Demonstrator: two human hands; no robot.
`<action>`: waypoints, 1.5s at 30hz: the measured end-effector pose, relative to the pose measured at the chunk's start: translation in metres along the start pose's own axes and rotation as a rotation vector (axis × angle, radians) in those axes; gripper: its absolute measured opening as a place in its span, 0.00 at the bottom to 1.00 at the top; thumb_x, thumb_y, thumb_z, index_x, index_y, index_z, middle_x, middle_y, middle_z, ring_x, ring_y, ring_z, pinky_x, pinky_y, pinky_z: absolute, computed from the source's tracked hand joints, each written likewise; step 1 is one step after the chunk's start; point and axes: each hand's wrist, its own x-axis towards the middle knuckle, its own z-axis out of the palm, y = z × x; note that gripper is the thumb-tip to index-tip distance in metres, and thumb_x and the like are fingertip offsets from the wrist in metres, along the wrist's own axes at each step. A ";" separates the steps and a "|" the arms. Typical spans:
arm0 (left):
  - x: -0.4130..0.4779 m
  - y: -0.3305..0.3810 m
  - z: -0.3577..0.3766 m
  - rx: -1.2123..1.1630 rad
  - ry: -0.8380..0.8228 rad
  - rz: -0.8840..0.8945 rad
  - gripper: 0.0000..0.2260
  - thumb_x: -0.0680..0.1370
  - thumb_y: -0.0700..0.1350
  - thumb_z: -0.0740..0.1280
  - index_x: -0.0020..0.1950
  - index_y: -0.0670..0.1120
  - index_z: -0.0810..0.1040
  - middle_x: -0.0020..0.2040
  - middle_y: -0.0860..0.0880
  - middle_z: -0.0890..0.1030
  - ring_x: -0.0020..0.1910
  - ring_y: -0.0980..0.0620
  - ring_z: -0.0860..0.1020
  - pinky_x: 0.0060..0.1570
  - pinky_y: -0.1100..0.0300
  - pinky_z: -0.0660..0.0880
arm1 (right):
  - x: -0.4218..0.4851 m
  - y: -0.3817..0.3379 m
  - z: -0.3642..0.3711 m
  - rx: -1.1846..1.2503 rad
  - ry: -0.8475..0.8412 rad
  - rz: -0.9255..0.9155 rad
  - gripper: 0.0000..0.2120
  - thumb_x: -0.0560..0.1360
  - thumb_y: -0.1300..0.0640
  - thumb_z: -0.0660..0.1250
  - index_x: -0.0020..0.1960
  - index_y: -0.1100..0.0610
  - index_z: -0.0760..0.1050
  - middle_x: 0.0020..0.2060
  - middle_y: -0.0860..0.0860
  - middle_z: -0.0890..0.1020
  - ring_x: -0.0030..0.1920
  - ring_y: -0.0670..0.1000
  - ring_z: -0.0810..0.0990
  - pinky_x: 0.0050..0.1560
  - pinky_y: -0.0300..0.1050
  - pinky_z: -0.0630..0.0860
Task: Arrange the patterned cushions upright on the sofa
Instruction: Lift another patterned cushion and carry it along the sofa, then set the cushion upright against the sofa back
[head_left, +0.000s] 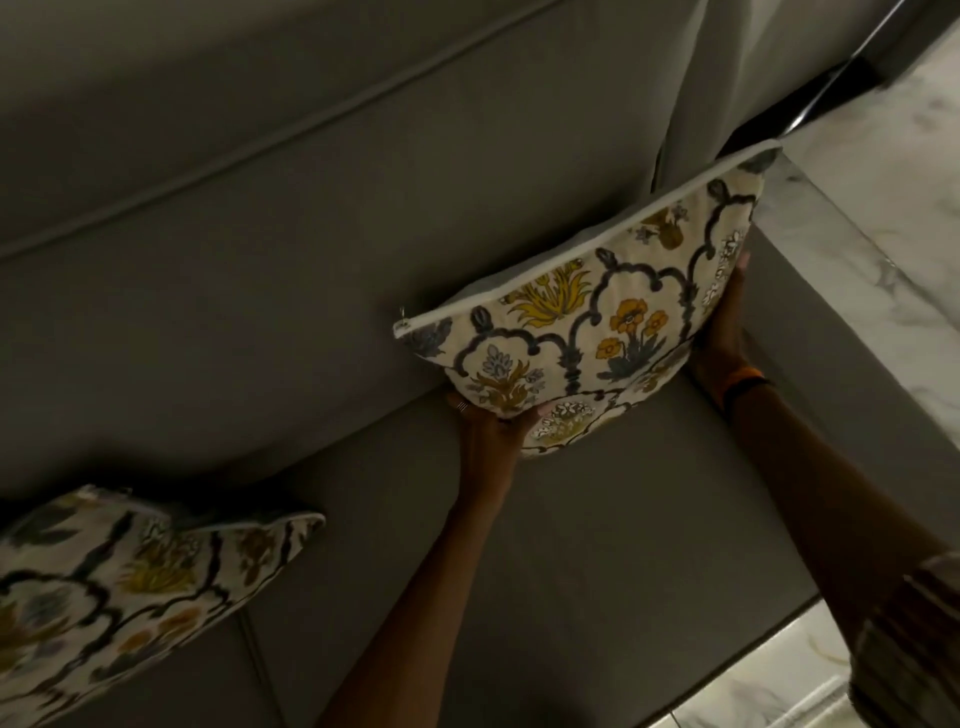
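Note:
A cream cushion (587, 322) with yellow flowers and dark scalloped arches stands upright against the grey sofa back (291, 249), near the sofa's right end. My left hand (488, 431) grips its lower left corner from underneath. My right hand (722, 338) presses flat against its right edge; an orange band sits on that wrist. A second cushion (124, 577) with the same pattern leans against the sofa back at the lower left, partly cut off by the frame edge.
The grey seat (597, 561) lies below the held cushion. A grey armrest (810, 332) closes the sofa's right end. Beyond it is pale marble floor (893, 171), with a dark strip at the top right.

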 end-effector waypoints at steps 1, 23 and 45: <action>-0.006 0.001 -0.004 -0.010 0.024 -0.004 0.47 0.66 0.55 0.82 0.76 0.42 0.62 0.73 0.45 0.72 0.72 0.51 0.73 0.67 0.62 0.76 | -0.010 0.010 -0.001 -0.038 0.048 0.002 0.32 0.82 0.34 0.45 0.77 0.49 0.68 0.70 0.50 0.77 0.69 0.51 0.77 0.74 0.53 0.69; -0.373 -0.311 -0.601 0.787 0.198 -0.355 0.37 0.74 0.64 0.58 0.75 0.41 0.68 0.74 0.36 0.71 0.73 0.35 0.70 0.70 0.38 0.71 | -0.653 0.325 0.413 -0.909 -0.714 -0.028 0.26 0.79 0.45 0.66 0.74 0.54 0.69 0.70 0.55 0.71 0.67 0.57 0.75 0.63 0.57 0.77; -0.427 -0.406 -0.990 -0.071 0.630 -0.257 0.34 0.59 0.50 0.85 0.61 0.67 0.78 0.55 0.67 0.83 0.51 0.75 0.80 0.48 0.66 0.80 | -0.822 0.317 0.685 -0.455 -0.794 -0.005 0.38 0.64 0.71 0.81 0.68 0.51 0.72 0.61 0.46 0.81 0.59 0.34 0.81 0.58 0.34 0.80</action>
